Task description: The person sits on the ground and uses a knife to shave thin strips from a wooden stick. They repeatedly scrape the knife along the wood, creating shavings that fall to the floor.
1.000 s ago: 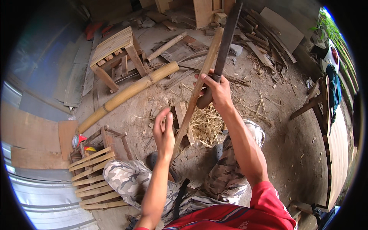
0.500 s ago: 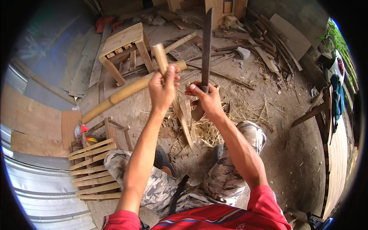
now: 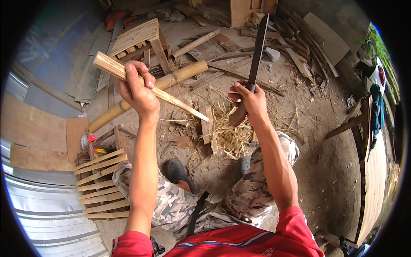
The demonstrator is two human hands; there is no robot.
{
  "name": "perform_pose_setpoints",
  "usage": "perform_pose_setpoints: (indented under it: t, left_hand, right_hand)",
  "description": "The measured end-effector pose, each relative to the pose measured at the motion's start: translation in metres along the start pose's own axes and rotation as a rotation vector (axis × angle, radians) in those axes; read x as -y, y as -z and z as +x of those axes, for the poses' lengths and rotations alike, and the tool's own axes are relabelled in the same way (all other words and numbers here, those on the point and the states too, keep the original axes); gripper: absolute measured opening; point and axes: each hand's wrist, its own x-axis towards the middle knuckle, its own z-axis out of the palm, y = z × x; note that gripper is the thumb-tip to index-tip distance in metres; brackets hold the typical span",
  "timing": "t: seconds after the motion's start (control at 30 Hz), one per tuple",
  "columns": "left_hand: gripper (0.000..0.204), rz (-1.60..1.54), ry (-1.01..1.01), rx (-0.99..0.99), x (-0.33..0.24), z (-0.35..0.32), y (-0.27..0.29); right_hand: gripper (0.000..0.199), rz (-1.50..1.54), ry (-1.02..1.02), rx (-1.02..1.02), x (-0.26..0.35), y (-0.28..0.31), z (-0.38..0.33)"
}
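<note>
My left hand [image 3: 140, 92] is closed round a split bamboo piece [image 3: 110, 67], broad at its upper left end and narrowing to a point at the lower right. In my right hand [image 3: 251, 102] is a machete [image 3: 258, 51] with a long dark blade pointing up and a curved wooden handle [image 3: 239, 115]. Blade and bamboo are apart. Below and between the hands, a small wooden block [image 3: 206, 125] stands beside a heap of pale shavings [image 3: 233, 132] on the dirt floor.
A thick bamboo pole [image 3: 180, 77] lies across the floor, near a slatted wooden stool [image 3: 136, 37]. Bamboo slats [image 3: 104, 184] rest on a low frame at my left. Scrap planks [image 3: 295, 49] pile up at the back right. A long board [image 3: 376, 184] stands at the far right.
My left hand has moved left, and the bamboo has swung from steep to slanting down rightward. My right hand has shifted right, its machete blade now leaning right.
</note>
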Motion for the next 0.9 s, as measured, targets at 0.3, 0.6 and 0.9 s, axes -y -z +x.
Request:
perform_pose_setpoints:
  t: [0.3,0.6,0.9]
  left_hand:
    - [0.025,0.438,-0.333,0.001,-0.012,0.002,0.023]
    - [0.035,-0.058,0.025,0.053,-0.072,-0.017,0.043]
    - [0.041,-0.055,0.083,-0.04,-0.101,-0.066,0.057]
  right_hand:
    - [0.023,-0.379,-0.045,0.139,-0.006,-0.007,-0.017]
    - [0.041,-0.791,-0.065,0.398,-0.036,-0.045,-0.138]
    - [0.028,-0.576,-0.065,0.388,-0.079,-0.109,-0.198]
